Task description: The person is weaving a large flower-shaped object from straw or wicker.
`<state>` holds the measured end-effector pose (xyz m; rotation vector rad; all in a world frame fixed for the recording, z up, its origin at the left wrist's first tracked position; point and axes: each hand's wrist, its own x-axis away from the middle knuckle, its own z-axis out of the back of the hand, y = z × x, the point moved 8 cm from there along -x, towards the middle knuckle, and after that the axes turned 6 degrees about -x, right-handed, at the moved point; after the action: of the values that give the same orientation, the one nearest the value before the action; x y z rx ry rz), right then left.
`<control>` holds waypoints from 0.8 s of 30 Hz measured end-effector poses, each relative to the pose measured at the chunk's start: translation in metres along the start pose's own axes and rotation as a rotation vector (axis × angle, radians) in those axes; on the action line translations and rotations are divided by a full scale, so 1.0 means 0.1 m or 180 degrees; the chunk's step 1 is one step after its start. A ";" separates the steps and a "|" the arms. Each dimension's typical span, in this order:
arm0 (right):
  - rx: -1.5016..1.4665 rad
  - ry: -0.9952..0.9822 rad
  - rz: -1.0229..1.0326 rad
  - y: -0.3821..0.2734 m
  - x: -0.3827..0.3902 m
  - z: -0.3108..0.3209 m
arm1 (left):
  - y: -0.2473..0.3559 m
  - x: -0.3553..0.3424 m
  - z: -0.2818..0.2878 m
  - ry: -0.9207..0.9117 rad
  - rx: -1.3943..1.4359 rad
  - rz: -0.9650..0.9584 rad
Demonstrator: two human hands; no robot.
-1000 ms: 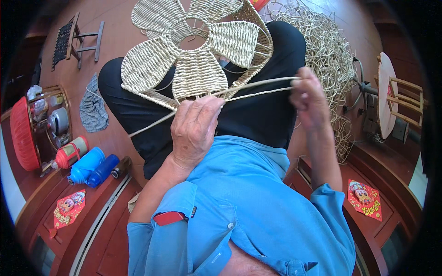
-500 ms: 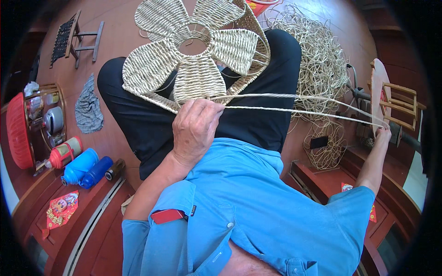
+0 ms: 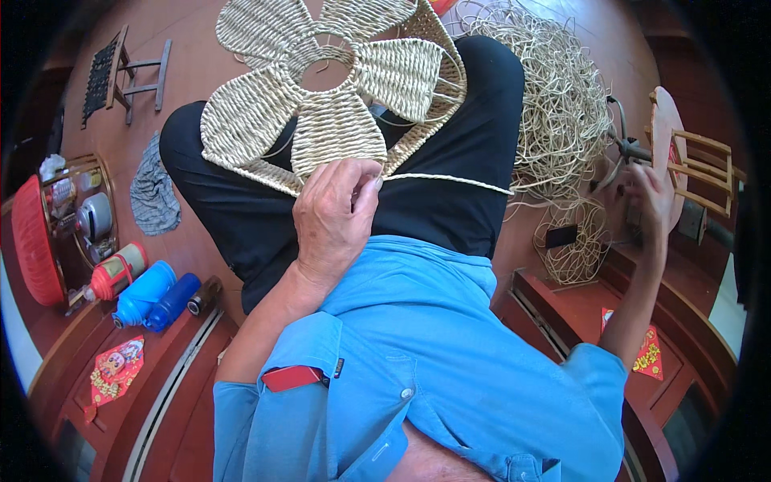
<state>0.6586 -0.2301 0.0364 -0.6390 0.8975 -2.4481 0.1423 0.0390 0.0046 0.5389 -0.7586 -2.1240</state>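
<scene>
A woven flower-shaped straw piece (image 3: 337,128), with broad petals round a ring-shaped opening, lies across my lap. My left hand (image 3: 333,213) is closed at the lower petal's edge, pinching a pale twisted cord (image 3: 450,178) there. From these fingers the cord runs right over my dark trousers, and its visible length stops beside my knee. Far out to the right, my right hand (image 3: 649,197) is raised in front of a round-topped wooden stool (image 3: 665,153). Its fingers look apart, somewhat blurred, and no cord shows in them.
A big tangled heap of cord (image 3: 554,104) covers the floor beyond my right knee; a dark flat phone-like object (image 3: 560,236) rests on a smaller coil. On the left are a low stool (image 3: 120,76), a grey cloth (image 3: 155,193), several bottles (image 3: 144,293) and a red basket cover (image 3: 36,241).
My right hand has let go of the cord it held stretched and has risen. The taut double strand is now one slack length. My left hand stays at the petal edge.
</scene>
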 end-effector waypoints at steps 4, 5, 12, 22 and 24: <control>-0.1235 -0.2424 -0.0469 -1.22 1.60 -2.25 | -0.03 0.00 -0.04 -0.0019 0.0095 0.0093; -0.1559 -0.2743 -0.0805 -1.25 1.85 -2.61 | -0.03 0.00 -0.05 -0.0049 0.0129 0.0078; -0.3583 -0.1472 -0.0770 -1.42 1.67 -3.32 | -0.02 -0.01 -0.05 -0.0054 0.0060 0.0033; -0.0539 -0.0252 0.2015 -2.05 1.32 -3.21 | 0.05 0.05 -0.10 0.0137 -0.0335 -0.0610; -0.0284 -0.0305 0.2014 -2.09 1.33 -3.27 | 0.07 0.08 -0.10 0.0087 -0.0417 -0.0678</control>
<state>0.3175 -0.0057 -0.0083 -0.4128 0.9910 -1.8088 0.1476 0.0259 0.0009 0.5991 -0.5622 -2.3384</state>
